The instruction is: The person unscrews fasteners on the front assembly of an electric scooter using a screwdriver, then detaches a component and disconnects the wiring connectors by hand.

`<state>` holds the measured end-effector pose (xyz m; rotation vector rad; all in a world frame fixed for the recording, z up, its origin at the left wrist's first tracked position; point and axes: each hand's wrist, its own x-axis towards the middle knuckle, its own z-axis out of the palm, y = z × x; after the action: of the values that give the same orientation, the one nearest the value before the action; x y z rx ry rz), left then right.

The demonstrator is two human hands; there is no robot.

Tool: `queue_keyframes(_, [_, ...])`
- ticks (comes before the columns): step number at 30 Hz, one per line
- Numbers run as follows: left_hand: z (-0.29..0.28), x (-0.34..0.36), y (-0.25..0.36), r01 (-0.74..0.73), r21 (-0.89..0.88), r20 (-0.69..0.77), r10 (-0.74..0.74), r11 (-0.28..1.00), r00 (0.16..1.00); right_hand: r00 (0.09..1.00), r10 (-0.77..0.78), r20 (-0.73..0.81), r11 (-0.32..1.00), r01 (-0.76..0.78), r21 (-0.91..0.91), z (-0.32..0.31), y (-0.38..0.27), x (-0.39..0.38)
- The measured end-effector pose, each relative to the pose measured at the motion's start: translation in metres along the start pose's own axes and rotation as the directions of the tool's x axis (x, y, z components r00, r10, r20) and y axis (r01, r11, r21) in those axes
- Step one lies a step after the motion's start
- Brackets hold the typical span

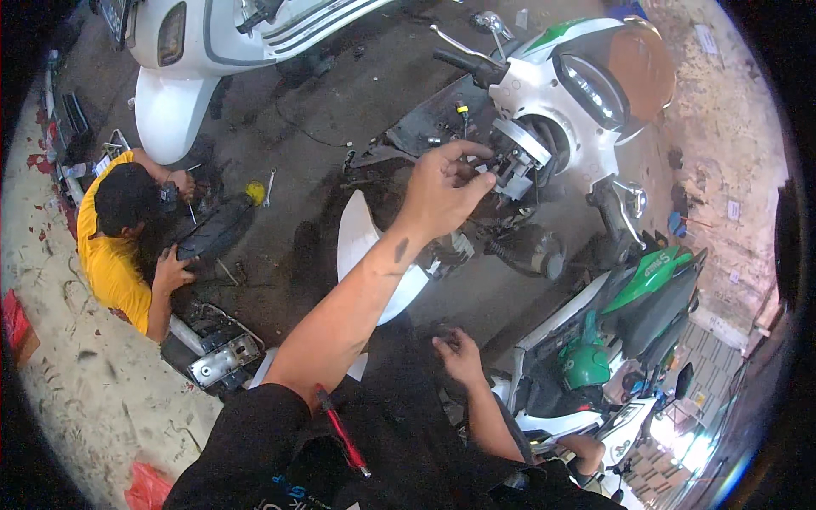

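My left hand (450,180) reaches up from the lower edge, its fingers bent around a grey metal assembly (518,166) at the front of a white scooter (578,149) with green trim and an exposed headlamp housing. Below it, a white curved fender (357,246) stands behind my forearm. My right hand (459,357) is lower, near my dark-clothed leg, with curled fingers; whether it holds anything I cannot make out. A red pen (344,429) is clipped to my black shirt.
A co-worker in yellow (115,259) crouches at left over dark parts, tools and a metal engine piece (221,365). Another white scooter (174,102) is at upper left. A scooter with a green helmet (586,365) is at right, beside another person's arm (582,450). A stained wall runs along the right.
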<state>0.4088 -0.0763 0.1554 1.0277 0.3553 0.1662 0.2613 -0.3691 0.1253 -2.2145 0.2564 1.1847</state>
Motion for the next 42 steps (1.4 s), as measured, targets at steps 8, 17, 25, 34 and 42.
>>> queue_keyframes(8, [0.006,0.002,-0.008,-0.154,0.061,-0.082,0.158,0.986,0.984,0.999,-0.028,0.016,1.0,0.028,-0.009,0.007,0.0,0.001])
queue_keyframes(17, [0.014,-0.004,-0.003,-0.423,0.508,-0.112,0.544,0.75,0.831,0.999,-0.04,0.015,0.999,0.04,0.034,0.005,0.001,0.009])
queue_keyframes(25, [0.007,-0.006,0.007,-0.375,0.514,-0.026,0.451,0.772,0.892,0.996,-0.088,0.014,0.99,0.089,-0.11,-0.005,-0.032,0.009])
queue_keyframes(34, [0.009,-0.008,0.008,-0.29,0.374,-0.073,0.339,0.881,0.938,0.994,-0.098,0.041,0.992,0.101,-0.079,-0.009,-0.036,0.01])
queue_keyframes(42, [0.012,-0.006,0.001,-0.37,0.497,-0.061,0.457,0.785,0.887,0.994,-0.105,0.013,0.994,0.105,0.038,-0.002,-0.026,0.009])
